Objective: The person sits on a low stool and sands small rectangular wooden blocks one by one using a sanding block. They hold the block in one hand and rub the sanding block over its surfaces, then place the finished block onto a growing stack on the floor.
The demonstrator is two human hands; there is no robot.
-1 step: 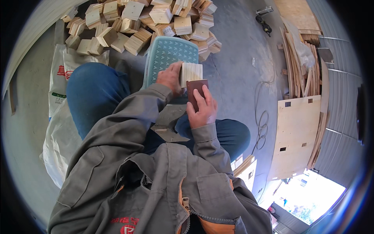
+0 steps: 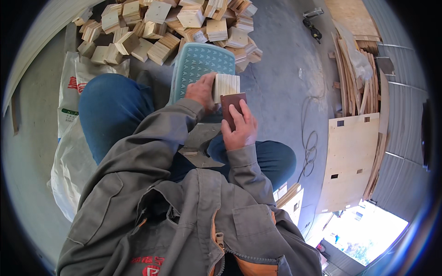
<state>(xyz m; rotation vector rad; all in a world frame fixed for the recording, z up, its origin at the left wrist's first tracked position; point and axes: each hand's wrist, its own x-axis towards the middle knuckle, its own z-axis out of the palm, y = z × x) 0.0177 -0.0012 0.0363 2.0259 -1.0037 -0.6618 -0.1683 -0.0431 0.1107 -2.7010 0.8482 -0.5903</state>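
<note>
My left hand (image 2: 201,92) is closed on the left side of a plywood block (image 2: 227,86), whose pale layered face is turned up. The block rests at the near right part of a teal plastic stool (image 2: 202,59) with a raised pattern on its top. In my right hand (image 2: 240,128) is a flat, reddish-brown piece of sandpaper (image 2: 228,102), gripped with the fingers over its face. The sandpaper's far edge meets or overlaps the block's near edge. My left fingertips are partly hidden behind the block.
Beyond the stool lies a heap of plywood blocks (image 2: 161,48). White sacks (image 2: 69,161) lie at the left. On the right are a coiled cable (image 2: 310,146), a power tool (image 2: 312,30), a leaning plywood sheet (image 2: 352,156) and stacked boards (image 2: 350,78). My knees flank the stool.
</note>
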